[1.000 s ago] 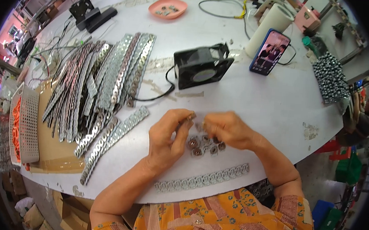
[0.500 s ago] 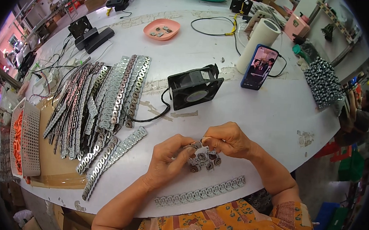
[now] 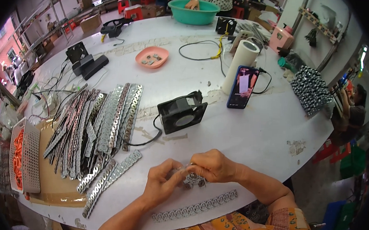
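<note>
My left hand (image 3: 161, 184) is closed, thumb and fingers pinching a small metal piece near the table's front edge. Against it, my right hand (image 3: 216, 165) is closed in a pinch, and its fingertips hide most of what they grip. Just below the fingertips sits a small cluster of grey metal parts with round dark discs (image 3: 195, 180). Closer to my body lies a single flat strip of joined metal pieces (image 3: 197, 205). Many similar strips are heaped in a pile (image 3: 93, 130) to the left, partly over brown cardboard (image 3: 57, 191).
A black fan (image 3: 182, 114) with a cable stands beyond my hands. Behind it are a propped phone (image 3: 243, 88), a white cylinder (image 3: 241, 61) and a pink dish (image 3: 152, 58) of small parts. A white basket (image 3: 30, 155) stands left. Another person's hand reaches into a green basin (image 3: 194, 13).
The view has tilted up, so everything sits lower and the other person's hand at the basin shows. My hands stay together, and my right fingers now cover more of the metal piece.
</note>
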`<state>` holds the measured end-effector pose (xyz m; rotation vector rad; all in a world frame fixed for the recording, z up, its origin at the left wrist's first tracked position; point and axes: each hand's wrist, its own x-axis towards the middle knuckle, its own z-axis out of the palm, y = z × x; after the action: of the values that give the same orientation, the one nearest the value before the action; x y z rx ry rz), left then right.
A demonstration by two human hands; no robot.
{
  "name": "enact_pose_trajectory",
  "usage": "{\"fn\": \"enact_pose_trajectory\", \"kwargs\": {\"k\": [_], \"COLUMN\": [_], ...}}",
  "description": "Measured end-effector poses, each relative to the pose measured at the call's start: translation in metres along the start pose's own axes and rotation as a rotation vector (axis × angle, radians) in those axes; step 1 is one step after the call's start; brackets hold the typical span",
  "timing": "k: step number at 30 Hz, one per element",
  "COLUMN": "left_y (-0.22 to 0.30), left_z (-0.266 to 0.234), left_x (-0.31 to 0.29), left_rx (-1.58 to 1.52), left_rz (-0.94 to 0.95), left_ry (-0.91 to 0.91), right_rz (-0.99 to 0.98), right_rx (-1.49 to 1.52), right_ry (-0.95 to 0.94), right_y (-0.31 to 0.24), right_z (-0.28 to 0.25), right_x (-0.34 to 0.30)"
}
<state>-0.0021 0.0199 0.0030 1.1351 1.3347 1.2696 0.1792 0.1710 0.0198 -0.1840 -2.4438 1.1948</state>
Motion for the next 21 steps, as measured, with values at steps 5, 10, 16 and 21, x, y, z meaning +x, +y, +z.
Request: {"fn": "enact_pose_trajectory", "kwargs": {"k": [5, 10, 16, 21], "left_y": [0.019, 0.003, -0.003, -0.008], "left_z": [0.001, 0.005, 0.009, 0.007], "left_x": [0.001, 0.005, 0.008, 0.007], "left_rx": [-0.524, -0.252, 0.382, 0.551], "left_rz": [-0.287, -0.078, 0.364, 0.427], "left_ry": [-0.148, 0.154, 0.169, 0.212], "right_rz": [0.643, 0.767, 0.503, 0.49], "right_rx": [1.259, 0.803, 0.56, 0.557], "right_ry": [-0.189, -0.011, 0.041, 0.026], "right_y": [-0.004, -0.009, 0.001, 0.0], "right_z": [0.002, 0.005, 0.016, 0.018], "right_x": [-0.006, 0.005, -0.002, 0.0]}}
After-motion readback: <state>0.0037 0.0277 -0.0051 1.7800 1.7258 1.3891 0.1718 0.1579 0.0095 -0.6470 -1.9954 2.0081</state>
